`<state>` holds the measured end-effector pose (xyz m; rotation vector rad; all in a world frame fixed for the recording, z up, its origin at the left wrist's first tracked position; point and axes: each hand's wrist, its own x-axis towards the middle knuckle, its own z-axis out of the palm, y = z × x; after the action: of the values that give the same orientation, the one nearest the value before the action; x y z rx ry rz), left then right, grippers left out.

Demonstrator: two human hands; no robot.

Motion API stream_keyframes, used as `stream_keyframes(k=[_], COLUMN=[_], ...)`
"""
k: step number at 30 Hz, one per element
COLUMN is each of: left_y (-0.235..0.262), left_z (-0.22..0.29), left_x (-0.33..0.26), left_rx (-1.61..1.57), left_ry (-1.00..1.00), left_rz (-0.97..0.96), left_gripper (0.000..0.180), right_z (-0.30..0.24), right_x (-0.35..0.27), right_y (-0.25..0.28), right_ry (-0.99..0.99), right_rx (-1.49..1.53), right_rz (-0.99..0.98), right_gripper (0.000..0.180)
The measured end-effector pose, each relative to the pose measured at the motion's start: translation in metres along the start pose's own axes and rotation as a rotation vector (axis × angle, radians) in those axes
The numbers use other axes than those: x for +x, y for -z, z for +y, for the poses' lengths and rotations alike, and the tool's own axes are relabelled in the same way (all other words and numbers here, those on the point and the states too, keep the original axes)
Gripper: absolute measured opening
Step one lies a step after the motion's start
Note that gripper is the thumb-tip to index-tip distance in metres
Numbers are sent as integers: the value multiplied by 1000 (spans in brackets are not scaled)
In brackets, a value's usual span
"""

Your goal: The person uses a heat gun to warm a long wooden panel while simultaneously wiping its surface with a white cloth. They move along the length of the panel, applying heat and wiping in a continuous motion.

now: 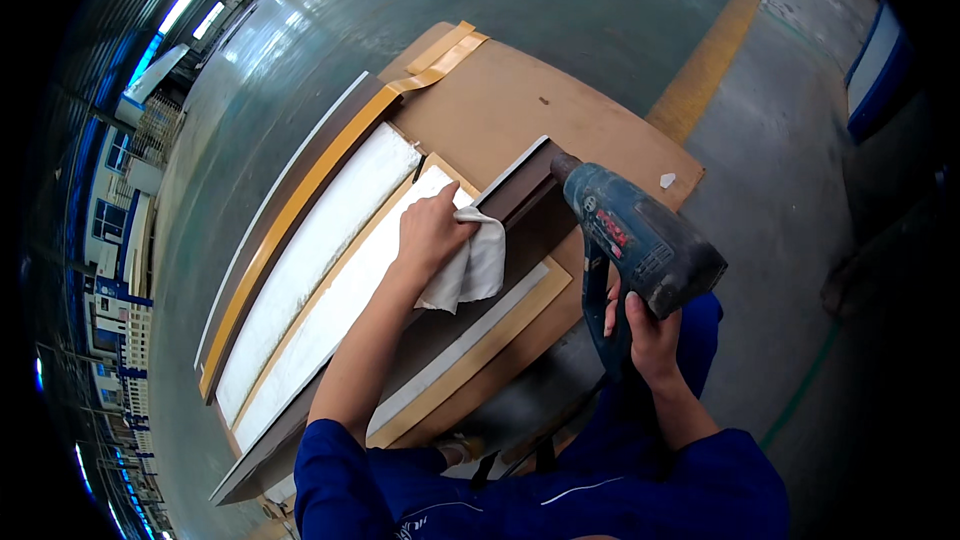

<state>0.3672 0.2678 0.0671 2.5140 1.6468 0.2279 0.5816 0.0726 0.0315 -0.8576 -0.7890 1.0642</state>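
My right hand (650, 333) is wrapped round the handle of a dark blue heat gun (645, 235). Its nozzle (564, 167) points left at the far end of a dark brown profile (528, 202), very near it. In my left hand (432, 228) is a bunched white cloth (480, 265), with the fingers closed on it against the profile's upper edge. Beneath the left forearm a white padded strip (345, 310) runs alongside the profile. The profile lies slantwise across a brown board (570, 110); part of it is hidden under the cloth and forearm.
Left of the profile lie another white strip (310, 260) and a long dark piece with an orange-yellow face (290, 210). A wood-coloured strip (480, 355) lies on the near side. A white scrap (667, 180) rests near the board's right corner. A yellow floor line (715, 55) runs beyond.
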Motion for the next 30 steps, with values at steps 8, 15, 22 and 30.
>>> stream_keyframes(k=[8, 15, 22, 30], left_y=[-16, -24, -31, -53], left_z=[24, 64, 85, 88], left_x=[37, 77, 108, 85], left_rx=[16, 34, -4, 108], left_ry=[-53, -89, -104, -4], left_rz=[71, 103, 87, 259], left_gripper=[43, 41, 24, 16], right_z=[9, 11, 8, 10], right_x=[3, 0, 0, 2], right_y=[22, 37, 39, 33], right_ry=[52, 30, 42, 17], right_rx=[5, 65, 38, 97], right_rz=[89, 154, 286, 401], right_gripper=[18, 16, 21, 25])
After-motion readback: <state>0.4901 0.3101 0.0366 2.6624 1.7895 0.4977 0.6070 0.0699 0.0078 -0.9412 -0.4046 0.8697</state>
